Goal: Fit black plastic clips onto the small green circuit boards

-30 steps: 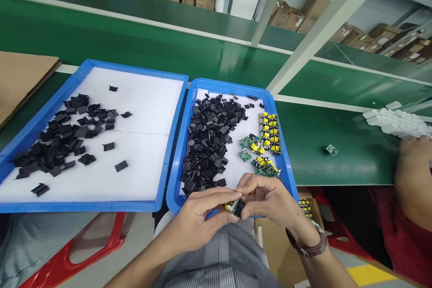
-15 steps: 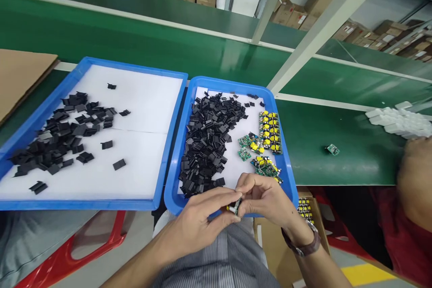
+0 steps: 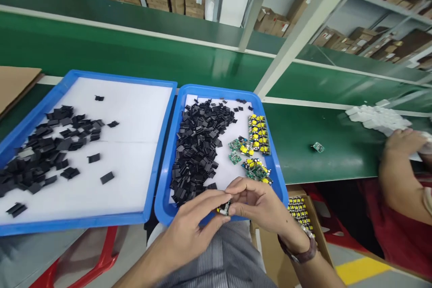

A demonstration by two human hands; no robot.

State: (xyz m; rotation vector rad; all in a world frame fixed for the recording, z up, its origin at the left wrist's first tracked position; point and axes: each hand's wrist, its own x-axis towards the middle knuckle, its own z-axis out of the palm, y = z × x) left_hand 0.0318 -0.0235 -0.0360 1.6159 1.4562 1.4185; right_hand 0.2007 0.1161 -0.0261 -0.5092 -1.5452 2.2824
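Both my hands meet over the near edge of the right blue tray (image 3: 163, 180). A small circuit board (image 3: 223, 209) is pinched between the fingertips of my left hand (image 3: 195, 220) and my right hand (image 3: 254, 200); fingers cover much of it. Just beyond my hands lies a heap of black folded plastic pieces (image 3: 199, 144) on the tray's white lining. To its right are loose green circuit boards (image 3: 234, 158), a jumbled pile of boards (image 3: 256, 170) and a neat block of boards with yellow parts (image 3: 259, 134).
A second blue tray (image 3: 135, 216) on the left holds scattered black pieces. One board (image 3: 317, 147) lies on the green bench (image 3: 293, 121). At the right, a co-worker's arm (image 3: 401, 157) reaches to white parts (image 3: 378, 117). A carton of boards (image 3: 302, 211) stands below the bench. A slanted post (image 3: 303, 27) rises behind.
The whole view has shifted, so the trays appear farther left and slightly lower. Both hands keep hold of the board. The co-worker's hand now shows at the white parts.
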